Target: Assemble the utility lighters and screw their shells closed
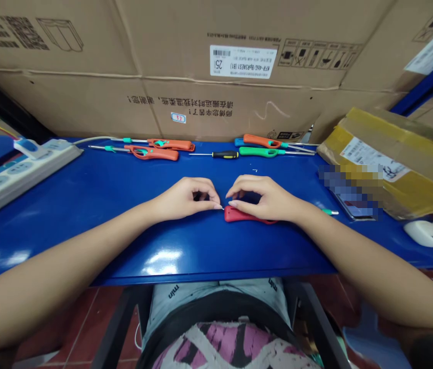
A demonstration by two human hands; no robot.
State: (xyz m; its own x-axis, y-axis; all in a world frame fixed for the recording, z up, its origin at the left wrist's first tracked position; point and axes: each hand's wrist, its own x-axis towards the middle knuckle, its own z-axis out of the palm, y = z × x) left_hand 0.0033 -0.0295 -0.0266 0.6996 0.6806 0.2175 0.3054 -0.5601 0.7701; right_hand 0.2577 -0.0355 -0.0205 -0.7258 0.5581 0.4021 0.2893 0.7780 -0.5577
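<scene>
Apparently worked at the blunt end of the red lighter (231,215), laid flat on the blue tabletop (124,251). Pinched, as far as visible, a thin pale piece (222,208), too small to identify, between thumb and forefinger of the left hand (185,201), just beside that end. Rested the right hand (266,199) over the lighter, with thumb along it and forefinger tip raised apart; could not tell a firm grip from light steadying, with other fingers partly hidden. Called next, seemingly, for a still right hand and fine left-hand aim. Had the blunt end toward the left grip, with a teal tip (329,211), likely the lighter's, beyond the right forearm (354,256).
</scene>
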